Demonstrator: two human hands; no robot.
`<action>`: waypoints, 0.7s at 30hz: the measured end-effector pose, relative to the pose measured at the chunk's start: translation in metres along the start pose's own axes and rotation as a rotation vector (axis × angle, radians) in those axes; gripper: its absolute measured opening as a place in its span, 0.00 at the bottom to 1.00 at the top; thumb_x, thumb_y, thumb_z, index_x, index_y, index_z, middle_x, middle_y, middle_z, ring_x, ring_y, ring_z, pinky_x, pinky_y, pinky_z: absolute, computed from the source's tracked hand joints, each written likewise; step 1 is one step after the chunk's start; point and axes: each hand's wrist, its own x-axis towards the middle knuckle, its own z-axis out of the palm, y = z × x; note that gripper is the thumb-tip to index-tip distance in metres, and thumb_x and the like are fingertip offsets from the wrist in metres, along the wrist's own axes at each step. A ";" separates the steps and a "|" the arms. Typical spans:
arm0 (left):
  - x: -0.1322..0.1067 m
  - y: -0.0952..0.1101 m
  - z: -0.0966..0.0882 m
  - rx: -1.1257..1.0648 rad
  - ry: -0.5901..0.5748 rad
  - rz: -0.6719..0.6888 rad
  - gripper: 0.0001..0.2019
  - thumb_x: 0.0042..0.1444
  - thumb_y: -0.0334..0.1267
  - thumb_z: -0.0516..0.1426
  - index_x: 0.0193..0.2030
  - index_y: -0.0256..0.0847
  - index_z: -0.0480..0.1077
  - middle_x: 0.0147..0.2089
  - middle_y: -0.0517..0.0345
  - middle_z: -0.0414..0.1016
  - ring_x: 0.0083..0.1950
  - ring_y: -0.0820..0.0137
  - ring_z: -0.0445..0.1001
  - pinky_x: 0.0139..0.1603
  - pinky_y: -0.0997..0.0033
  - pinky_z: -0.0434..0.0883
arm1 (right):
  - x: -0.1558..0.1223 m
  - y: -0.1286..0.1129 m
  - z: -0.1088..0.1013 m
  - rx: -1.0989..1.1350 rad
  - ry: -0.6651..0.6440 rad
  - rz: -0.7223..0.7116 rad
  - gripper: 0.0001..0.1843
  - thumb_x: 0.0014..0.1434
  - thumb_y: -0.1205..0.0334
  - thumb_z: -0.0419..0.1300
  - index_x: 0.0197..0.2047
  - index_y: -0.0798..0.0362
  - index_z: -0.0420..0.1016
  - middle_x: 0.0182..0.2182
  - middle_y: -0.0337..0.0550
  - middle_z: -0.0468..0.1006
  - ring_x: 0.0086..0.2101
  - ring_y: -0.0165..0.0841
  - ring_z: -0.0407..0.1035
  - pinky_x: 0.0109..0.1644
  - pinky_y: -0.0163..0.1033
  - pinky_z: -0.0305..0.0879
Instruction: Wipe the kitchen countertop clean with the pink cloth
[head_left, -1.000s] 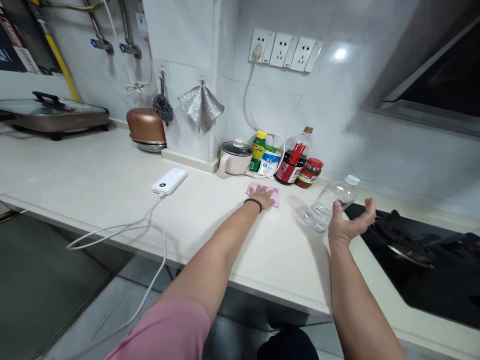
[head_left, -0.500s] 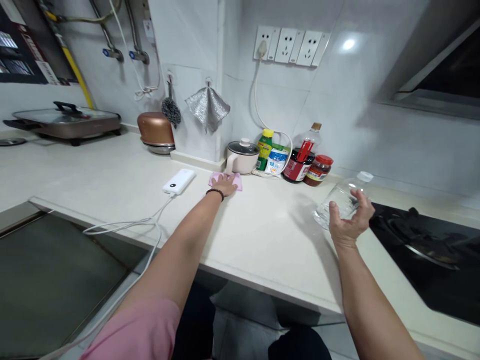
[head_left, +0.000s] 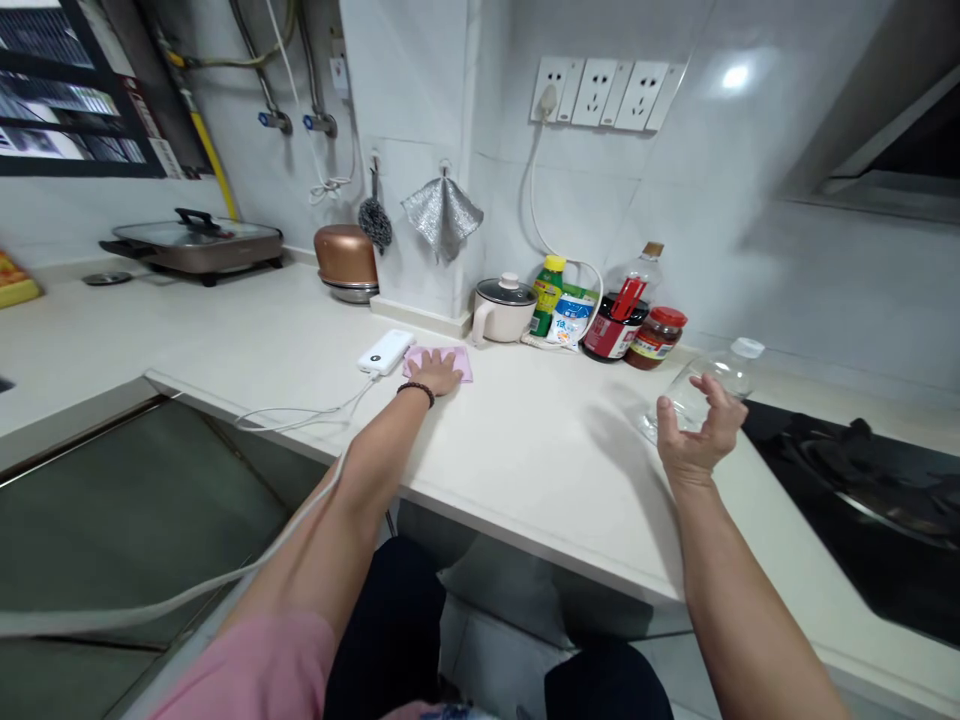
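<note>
My left hand (head_left: 436, 373) lies flat on a folded pink cloth (head_left: 463, 363), its fingers spread and pressing it to the white countertop (head_left: 510, 450). Close beside the cloth, on its left, is a white power bank (head_left: 386, 352) with a white cable plugged in; I cannot tell if they touch. My right hand (head_left: 701, 430) is raised at the right, thumb and fingers apart in a curve. Just behind it stands a clear plastic bottle (head_left: 731, 368) with a white cap, partly hidden by the fingers. No grip on the bottle shows.
Along the wall stand a small lidded pot (head_left: 504, 310), a green bottle (head_left: 546, 295), a white packet (head_left: 570, 318), a dark jar (head_left: 613, 330) and a red-lidded jar (head_left: 655, 338). A black gas stove (head_left: 862, 500) is at right, an electric pan (head_left: 199, 245) at far left. The white cable crosses my left forearm.
My left hand has slid the pink cloth leftward along the counter, up close to the power bank. My right hand keeps its curved pose by the bottle. The view has turned slightly left.
</note>
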 end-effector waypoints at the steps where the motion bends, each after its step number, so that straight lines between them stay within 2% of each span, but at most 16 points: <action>1: -0.008 0.000 0.000 0.001 -0.011 0.009 0.35 0.66 0.54 0.38 0.78 0.47 0.43 0.80 0.46 0.37 0.79 0.45 0.36 0.70 0.28 0.44 | 0.000 -0.001 0.001 0.003 0.001 -0.004 0.34 0.58 0.44 0.61 0.62 0.55 0.66 0.51 0.54 0.77 0.54 0.51 0.68 0.57 0.63 0.64; 5: -0.049 -0.005 0.000 0.010 -0.084 0.061 0.36 0.67 0.54 0.38 0.79 0.47 0.39 0.81 0.48 0.33 0.79 0.47 0.33 0.72 0.30 0.41 | 0.000 -0.004 0.002 0.019 -0.010 -0.028 0.30 0.59 0.46 0.61 0.58 0.56 0.69 0.49 0.53 0.78 0.52 0.48 0.71 0.59 0.61 0.63; 8: -0.090 -0.014 0.001 0.021 -0.117 0.135 0.36 0.67 0.54 0.38 0.79 0.47 0.37 0.81 0.49 0.31 0.80 0.48 0.32 0.73 0.32 0.41 | 0.000 -0.006 0.002 0.019 -0.030 -0.005 0.30 0.59 0.45 0.60 0.58 0.55 0.70 0.48 0.53 0.79 0.51 0.48 0.72 0.59 0.61 0.63; 12: -0.153 -0.028 0.007 0.040 -0.112 0.247 0.34 0.68 0.55 0.38 0.79 0.53 0.38 0.81 0.55 0.32 0.80 0.52 0.32 0.74 0.36 0.42 | 0.000 -0.007 0.003 0.027 -0.038 0.015 0.30 0.59 0.45 0.60 0.58 0.54 0.70 0.47 0.53 0.79 0.50 0.49 0.72 0.59 0.60 0.62; 15: -0.188 -0.035 0.012 0.067 -0.091 0.295 0.34 0.67 0.56 0.40 0.78 0.58 0.41 0.80 0.60 0.34 0.80 0.54 0.33 0.74 0.37 0.44 | 0.000 -0.008 0.005 0.057 -0.032 -0.005 0.29 0.59 0.47 0.61 0.58 0.55 0.70 0.47 0.53 0.79 0.49 0.48 0.72 0.58 0.59 0.63; 18: -0.198 -0.037 0.014 0.083 -0.106 0.312 0.34 0.67 0.57 0.40 0.78 0.58 0.40 0.80 0.59 0.34 0.80 0.53 0.33 0.73 0.37 0.45 | -0.001 -0.009 0.007 0.085 -0.036 -0.007 0.28 0.59 0.48 0.61 0.58 0.55 0.71 0.46 0.52 0.79 0.49 0.47 0.72 0.58 0.58 0.63; 21: -0.178 -0.032 0.012 0.073 -0.132 0.289 0.35 0.68 0.57 0.38 0.79 0.54 0.39 0.80 0.55 0.34 0.80 0.52 0.33 0.73 0.36 0.45 | -0.002 -0.010 0.008 0.088 -0.061 0.022 0.28 0.60 0.47 0.60 0.57 0.55 0.72 0.47 0.52 0.79 0.49 0.46 0.72 0.58 0.57 0.62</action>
